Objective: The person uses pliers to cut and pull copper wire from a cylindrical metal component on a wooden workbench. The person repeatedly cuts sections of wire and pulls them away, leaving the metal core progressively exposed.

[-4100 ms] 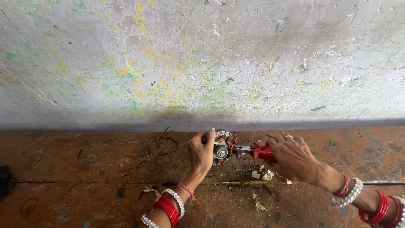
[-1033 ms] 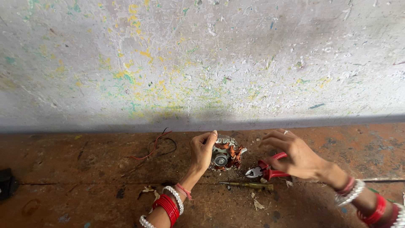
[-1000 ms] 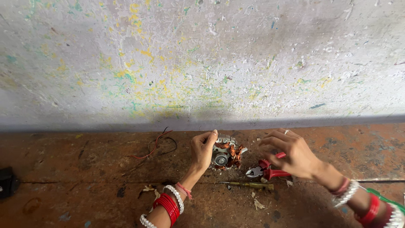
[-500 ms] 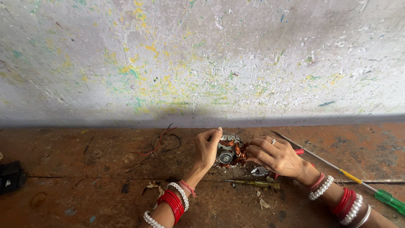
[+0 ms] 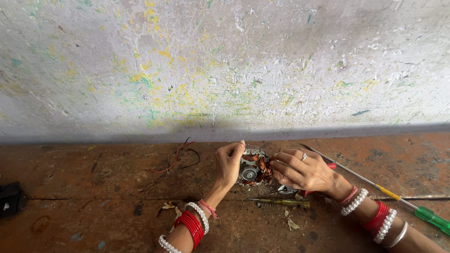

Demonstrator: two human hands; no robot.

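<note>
A small round motor stator (image 5: pixel 251 168) with copper windings lies on the worn reddish-brown floor, close to the wall. My left hand (image 5: pixel 228 164) grips its left edge, thumb on top. My right hand (image 5: pixel 302 169) has its fingertips on the windings at the right side and also holds red-handled pliers (image 5: pixel 290 189), whose metal jaws stick out below the palm. Both wrists carry red and white bangles.
A long screwdriver with a green handle (image 5: pixel 433 219) lies at the right, its shaft running up-left. A small yellowish screwdriver (image 5: pixel 281 202) lies below the stator. Loose red and black wires (image 5: pixel 176 159) lie at the left. A black object (image 5: pixel 11 199) sits at the far left. Paint-flecked wall behind.
My right hand moved left from beside the stator onto its windings, taking the red pliers along. The view shifted, bringing the long green-handled screwdriver into sight. My left hand stayed on the stator.
</note>
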